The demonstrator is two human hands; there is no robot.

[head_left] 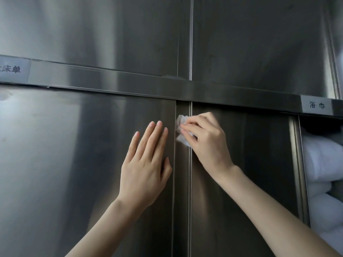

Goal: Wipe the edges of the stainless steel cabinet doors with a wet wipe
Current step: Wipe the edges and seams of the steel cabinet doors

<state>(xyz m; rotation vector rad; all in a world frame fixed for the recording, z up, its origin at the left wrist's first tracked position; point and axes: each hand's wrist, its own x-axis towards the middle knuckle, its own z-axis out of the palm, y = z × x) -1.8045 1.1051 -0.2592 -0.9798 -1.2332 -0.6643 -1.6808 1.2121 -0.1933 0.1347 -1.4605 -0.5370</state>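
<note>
Presently listed:

Wipe [182, 129]: white, crumpled into a wad. It is found near the middle of the view, pressed against the vertical strip [182, 182] between the two lower doors, just under the crossbar [130, 80]. It is judged light, soft and limp, with no stiffness of its own. Being damp, it is expected to drag on steel rather than slip. It is best taken bunched, so that a padded fold is presented to the edge.

Right hand [206, 138]: at 3 o'clock of the wipe. Its fingers [191, 120] are curled and clamped on the wad.

Left hand [146, 164]: at 7 o'clock of the wipe. Its fingers [157, 134] are straight and close together, laid flat on the left door [74, 164], with nothing held. A bracing role is judged.

Right door [241, 182]: brushed steel, smooth and rigid. Its edge is met by the wipe. Door edges are judged thin and possibly sharp, so pressure is better carried through the wad than through bare skin.

Towels [323, 164]: white and rolled, seen at 3 o'clock of the view in an open bay.

Left label [14, 69]: on the crossbar at 10 o'clock.

Right label [316, 105]: on the crossbar at 2 o'clock.
</note>
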